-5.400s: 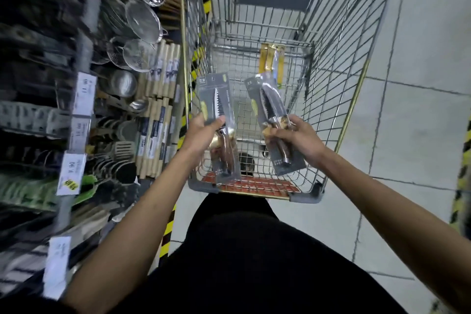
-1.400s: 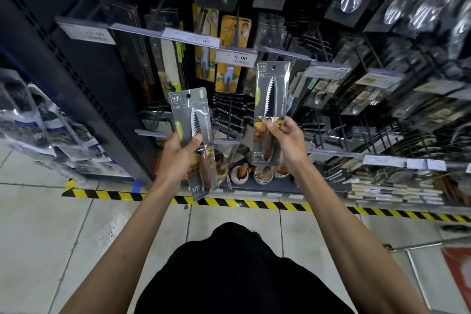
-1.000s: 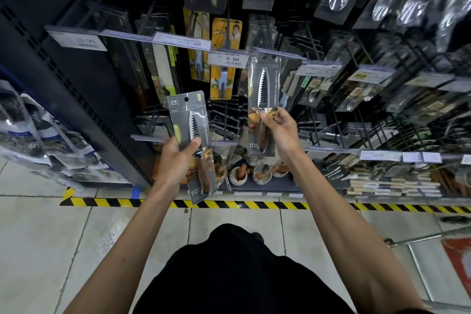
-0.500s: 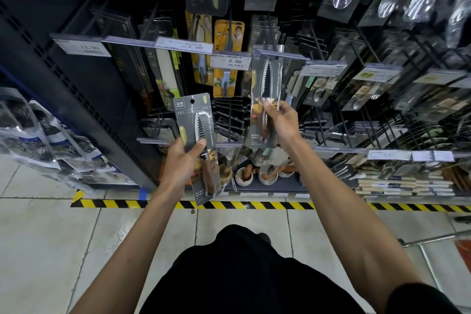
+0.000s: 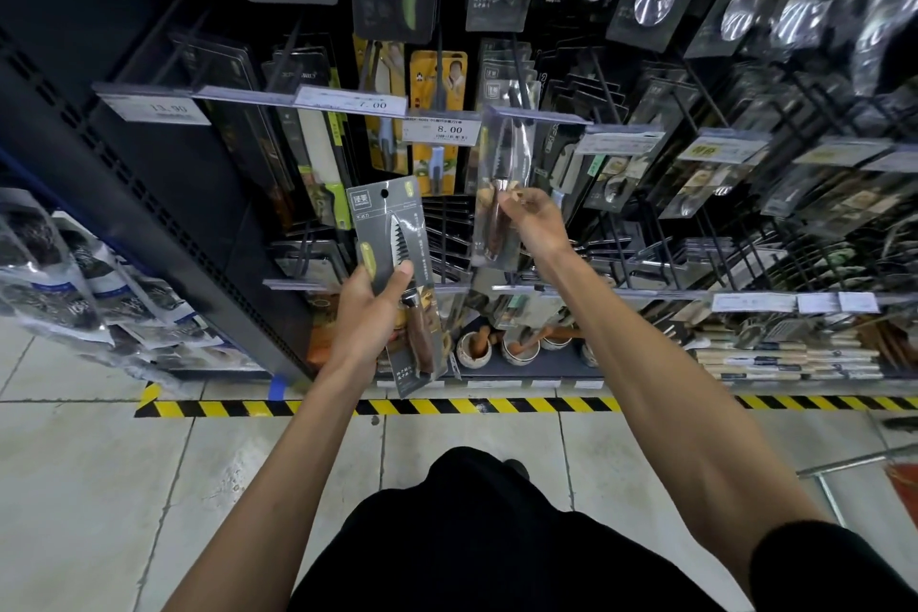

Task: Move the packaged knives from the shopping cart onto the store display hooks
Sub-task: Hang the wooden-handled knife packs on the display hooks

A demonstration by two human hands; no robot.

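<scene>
My left hand (image 5: 367, 318) grips a grey packaged knife (image 5: 392, 244) with a serrated blade and wooden handle, held upright in front of the shelves. My right hand (image 5: 534, 221) holds a second packaged knife (image 5: 501, 174) by its middle, raised against the display. The top of that pack sits at a black display hook (image 5: 516, 80) just right of the 8.00 price tag (image 5: 442, 130); whether it hangs on the hook I cannot tell.
Black hooks with packaged knives, peelers and spoons fill the display (image 5: 695, 114). Small mortars (image 5: 519, 343) stand on the bottom shelf. Yellow-black floor tape (image 5: 447, 407) runs along the shelf base. A shopping cart corner (image 5: 844, 467) shows at lower right.
I turned from the cart to the display with both packs. My right hand lifted its knife pack up to the hook beside the 8.00 tag; the left hand stayed about level.
</scene>
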